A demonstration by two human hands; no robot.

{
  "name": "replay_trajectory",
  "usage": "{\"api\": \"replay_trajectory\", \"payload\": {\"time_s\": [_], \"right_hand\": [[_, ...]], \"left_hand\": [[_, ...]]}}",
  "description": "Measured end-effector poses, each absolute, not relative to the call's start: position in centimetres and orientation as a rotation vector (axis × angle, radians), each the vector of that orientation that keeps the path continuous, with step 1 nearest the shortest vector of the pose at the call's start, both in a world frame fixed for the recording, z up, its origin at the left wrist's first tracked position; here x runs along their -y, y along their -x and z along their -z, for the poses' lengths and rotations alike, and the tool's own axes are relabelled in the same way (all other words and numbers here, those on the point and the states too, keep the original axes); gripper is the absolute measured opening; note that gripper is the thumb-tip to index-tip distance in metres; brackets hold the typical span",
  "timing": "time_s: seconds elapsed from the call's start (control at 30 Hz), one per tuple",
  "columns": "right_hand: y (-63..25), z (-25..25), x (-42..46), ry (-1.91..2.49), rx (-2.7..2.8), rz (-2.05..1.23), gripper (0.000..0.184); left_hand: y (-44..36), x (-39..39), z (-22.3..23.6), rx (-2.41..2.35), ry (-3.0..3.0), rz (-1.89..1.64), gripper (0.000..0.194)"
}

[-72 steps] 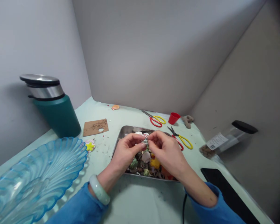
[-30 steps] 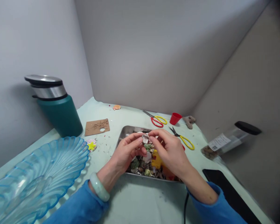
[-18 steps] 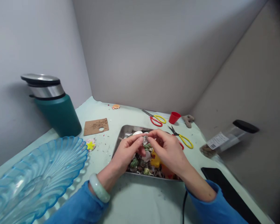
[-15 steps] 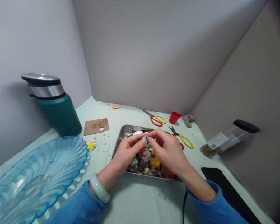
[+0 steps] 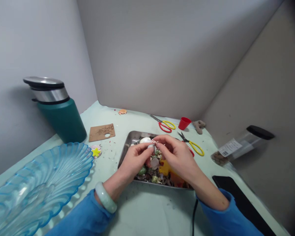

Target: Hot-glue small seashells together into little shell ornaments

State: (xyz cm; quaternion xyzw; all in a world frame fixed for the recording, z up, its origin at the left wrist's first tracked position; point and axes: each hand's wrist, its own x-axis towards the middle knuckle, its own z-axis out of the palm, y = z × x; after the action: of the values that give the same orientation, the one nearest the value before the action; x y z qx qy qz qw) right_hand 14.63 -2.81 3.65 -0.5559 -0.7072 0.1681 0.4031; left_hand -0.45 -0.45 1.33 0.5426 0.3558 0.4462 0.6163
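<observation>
Above a metal tray (image 5: pixel 124 156), my left hand (image 5: pixel 135 160) and my right hand (image 5: pixel 174 154) meet with thumbs and fingertips pinched. Between them is a small ribbed, whitish-grey seashell (image 5: pixel 151 146), partly covered by the fingers. Shells and stones lie in the tray, among them a white shell (image 5: pixel 145 140), a green stone (image 5: pixel 142 170) and a yellow piece (image 5: pixel 163 167). My forearms hide part of the tray's contents.
On the left stand a blue scalloped dish (image 5: pixel 46 177) and a green bottle (image 5: pixel 62 118). Behind the tray lie brown card (image 5: pixel 95 132), scissors (image 5: pixel 166 126), more scissors (image 5: pixel 194 147) and a red cup (image 5: pixel 184 123). A clear jar (image 5: pixel 239 147) and a black slab (image 5: pixel 236 196) are right.
The small shell has been turned between my fingertips, so its ribbed side shows more. Both hands stay almost in the same place over the tray.
</observation>
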Motion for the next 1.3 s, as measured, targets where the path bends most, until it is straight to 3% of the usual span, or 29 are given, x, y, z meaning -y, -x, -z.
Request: {"api": "replay_trajectory", "payload": {"time_s": [0.87, 1.3], "right_hand": [[-14.2, -4.0, 3.1, 1.338, 1.876, -0.284, 0.021], [-14.1, -3.0, 2.9, 1.365, 1.911, -0.094, 0.013]], "left_hand": [[0.6, -0.3, -0.7, -0.788, -1.133, -1.092, 0.024], [0.8, -0.3, -0.6, -0.755, -1.131, -1.055, 0.033]]}}
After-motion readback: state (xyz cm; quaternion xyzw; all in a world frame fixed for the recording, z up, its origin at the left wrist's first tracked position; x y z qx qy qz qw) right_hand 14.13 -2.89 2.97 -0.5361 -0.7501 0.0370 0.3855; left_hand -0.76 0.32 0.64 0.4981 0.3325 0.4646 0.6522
